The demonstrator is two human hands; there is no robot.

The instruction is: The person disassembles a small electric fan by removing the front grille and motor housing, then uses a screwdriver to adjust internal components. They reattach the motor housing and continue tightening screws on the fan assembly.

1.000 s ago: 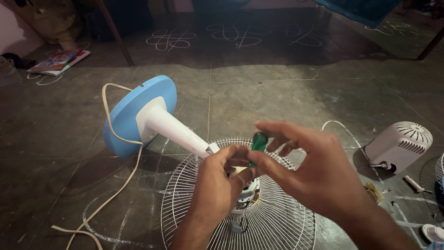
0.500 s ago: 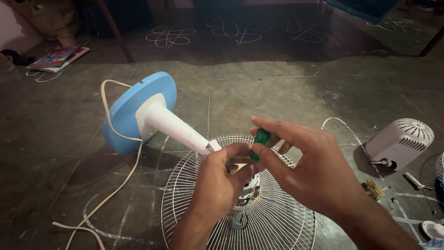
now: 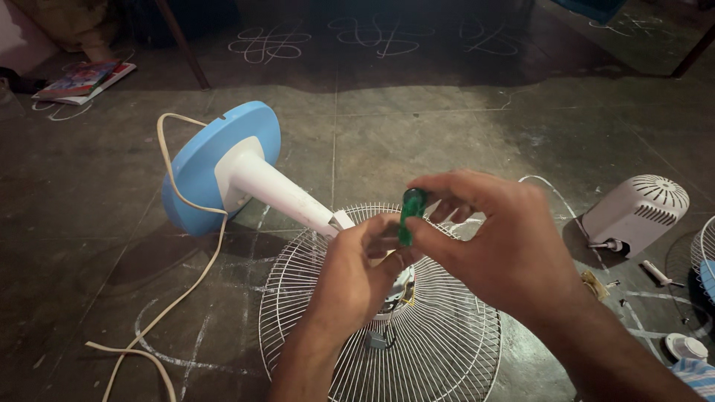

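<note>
A pedestal fan lies tipped on the floor, its blue round base (image 3: 201, 160) at the left and its white stem (image 3: 279, 193) running to a white wire grille (image 3: 432, 350) below my hands. My right hand (image 3: 495, 246) grips the green handle of a screwdriver (image 3: 410, 212) held upright over the grille's middle. My left hand (image 3: 357, 275) is closed around the fan's motor part at the hub, just under the screwdriver; the tool's tip is hidden behind my fingers.
A cream power cord (image 3: 179, 283) loops from the base across the floor at the left. A white vented motor cover (image 3: 637, 212) lies at the right, with small screws and parts (image 3: 659, 272) beside it. Books (image 3: 78, 80) lie at the far left. Chalk patterns mark the floor.
Both hands stayed over the hub; my right hand has turned slightly on the green screwdriver handle. The view has shifted a little.
</note>
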